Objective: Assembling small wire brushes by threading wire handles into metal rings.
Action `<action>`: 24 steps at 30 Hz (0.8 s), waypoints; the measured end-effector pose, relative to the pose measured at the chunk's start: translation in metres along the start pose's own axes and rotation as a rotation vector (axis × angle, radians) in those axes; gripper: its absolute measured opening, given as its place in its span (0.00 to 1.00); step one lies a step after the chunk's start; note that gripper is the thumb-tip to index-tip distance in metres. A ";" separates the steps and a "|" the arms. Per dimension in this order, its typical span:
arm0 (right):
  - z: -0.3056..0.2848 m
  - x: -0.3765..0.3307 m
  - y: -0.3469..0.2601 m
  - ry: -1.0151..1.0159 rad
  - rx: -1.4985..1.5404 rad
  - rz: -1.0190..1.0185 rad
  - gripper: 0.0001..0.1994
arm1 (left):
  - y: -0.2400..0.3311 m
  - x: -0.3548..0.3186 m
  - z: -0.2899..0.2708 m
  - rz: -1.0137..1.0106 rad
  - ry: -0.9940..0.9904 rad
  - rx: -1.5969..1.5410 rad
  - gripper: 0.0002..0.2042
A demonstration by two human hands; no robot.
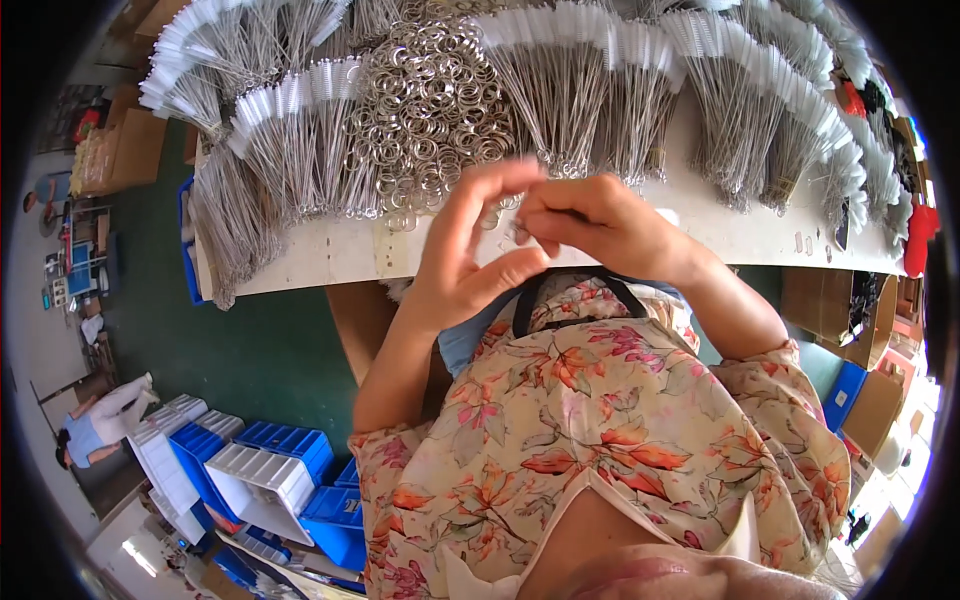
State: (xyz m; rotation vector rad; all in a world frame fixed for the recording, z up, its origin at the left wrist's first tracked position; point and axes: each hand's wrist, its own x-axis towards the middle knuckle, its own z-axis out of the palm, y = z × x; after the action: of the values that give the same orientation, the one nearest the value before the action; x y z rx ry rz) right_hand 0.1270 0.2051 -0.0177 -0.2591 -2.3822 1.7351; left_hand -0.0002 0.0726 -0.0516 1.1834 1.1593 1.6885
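Above the near edge of the white table (330, 255), my two hands are raised close together. My left hand (465, 245) is open, its fingers curved and its thumb apart from them. Curled fingers close my right hand (610, 225) around a small shiny metal piece (520, 232), mostly hidden and too small to name surely. Just beyond lies a heap of silvery metal rings (430, 100). Bundles of thin wire brushes with white bristle heads flank it: one left bundle (300, 140) and one right bundle (560, 80), with several more along the table.
Blue and white plastic bins (270, 465) stand at the lower left. Cardboard boxes (130, 150) are at the far left, and another carton (815, 300) sits at the right below the table. A person (105, 425) is away to the left on the floor.
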 end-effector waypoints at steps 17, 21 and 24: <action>-0.013 -0.054 0.070 0.053 -0.806 0.190 0.06 | -0.061 0.043 -0.080 0.311 0.016 1.165 0.09; -0.005 -0.026 0.047 0.224 -0.156 0.132 0.06 | -0.047 0.041 -0.071 0.219 0.329 0.880 0.04; -0.004 -0.003 0.030 0.233 0.059 0.164 0.08 | -0.019 0.035 -0.037 -0.047 0.460 0.455 0.05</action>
State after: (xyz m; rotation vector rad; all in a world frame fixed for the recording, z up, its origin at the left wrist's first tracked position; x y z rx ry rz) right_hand 0.1324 0.2174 -0.0451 -0.6271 -2.1928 1.7320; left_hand -0.0440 0.1014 -0.0660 1.0341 1.9172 1.7656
